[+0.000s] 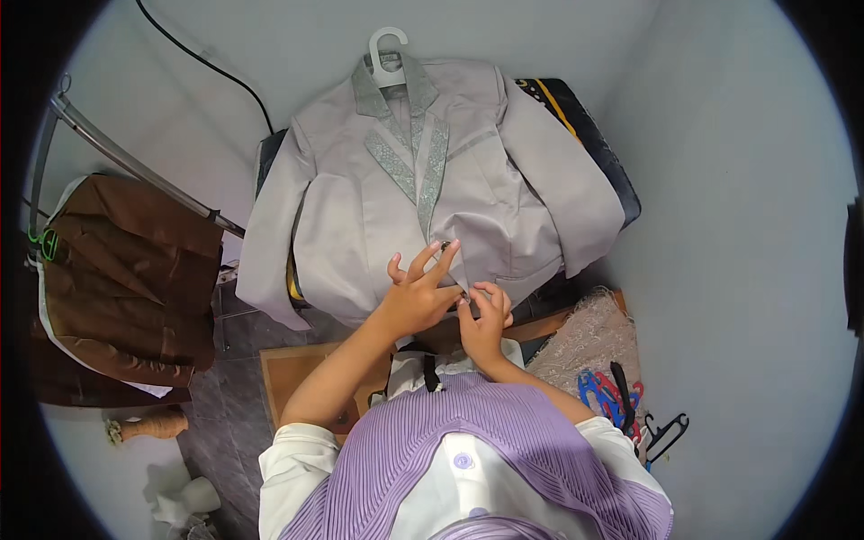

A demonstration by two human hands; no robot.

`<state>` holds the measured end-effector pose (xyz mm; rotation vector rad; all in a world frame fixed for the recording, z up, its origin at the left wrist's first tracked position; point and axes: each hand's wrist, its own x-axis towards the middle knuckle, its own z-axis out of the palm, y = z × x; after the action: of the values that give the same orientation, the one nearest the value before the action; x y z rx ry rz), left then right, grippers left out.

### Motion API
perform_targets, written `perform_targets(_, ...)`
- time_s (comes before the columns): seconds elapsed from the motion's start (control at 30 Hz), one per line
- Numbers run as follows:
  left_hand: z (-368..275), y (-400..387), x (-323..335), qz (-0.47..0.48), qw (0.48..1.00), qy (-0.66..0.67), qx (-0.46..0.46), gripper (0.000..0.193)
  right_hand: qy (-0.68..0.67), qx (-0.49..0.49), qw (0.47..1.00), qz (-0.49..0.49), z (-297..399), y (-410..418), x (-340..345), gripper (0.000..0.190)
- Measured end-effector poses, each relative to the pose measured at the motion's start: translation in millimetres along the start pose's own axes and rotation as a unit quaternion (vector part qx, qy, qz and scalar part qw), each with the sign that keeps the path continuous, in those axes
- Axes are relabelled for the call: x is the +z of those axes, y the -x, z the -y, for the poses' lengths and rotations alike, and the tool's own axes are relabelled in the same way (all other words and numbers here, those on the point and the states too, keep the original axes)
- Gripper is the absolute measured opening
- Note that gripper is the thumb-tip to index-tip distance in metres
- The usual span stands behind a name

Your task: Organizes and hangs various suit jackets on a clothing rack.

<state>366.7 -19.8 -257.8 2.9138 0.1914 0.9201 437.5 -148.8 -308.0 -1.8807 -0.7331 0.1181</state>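
Observation:
In front of me lies a light grey suit jacket (331, 223) with patterned silver-grey lapels (432, 175). A white hanger (388, 57) sits in its collar, with the hook pointing away from me. My left hand (420, 304) grips the jacket's front edge low down, and its other fingers spread over the cloth beside a dark button (444, 247). Close by on the right, my right hand (484, 325) pinches the same edge at a lower button (464, 297), which the fingertips partly cover. The cloth is drawn into folds between the two buttons.
The jacket rests on a dark, yellow-striped cloth-covered surface (601, 145) against the wall. At left, a brown garment (135, 270) hangs by a metal rail (135, 152). Lower right are beige lace fabric (580, 337) and several coloured hangers (607, 398). A brown wooden piece (290, 371) stands below.

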Motion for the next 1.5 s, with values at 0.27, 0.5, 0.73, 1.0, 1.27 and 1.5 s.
perform_targets(0.27,-7,-8,-10,0.015,0.998,-0.053,-0.004,0.011,0.027,-0.022,0.999,-0.028,6,-4,-7,0.018)
perform_targets(0.5,-7,3,-17,0.028,0.991,0.038,-0.128,0.010,-0.001,-0.009,1.000,-0.014,13,-1,-13,0.018)
perform_targets(0.73,-17,10,-7,-0.025,0.979,0.079,-0.189,0.008,-0.121,-0.016,0.990,0.067,-4,-26,-22,0.013)
perform_targets(1.0,-16,18,0,-0.039,0.950,0.184,-0.250,0.009,-0.025,-0.163,0.983,0.079,3,-44,-30,0.016)
perform_targets(1.27,-32,11,-8,-0.033,0.955,0.149,-0.254,0.022,0.120,-0.305,0.944,-0.029,7,-40,-30,0.015)
perform_targets(1.5,-35,14,-9,-0.064,0.961,0.067,-0.260,0.012,0.168,-0.402,0.897,-0.078,6,-42,-32,0.015)
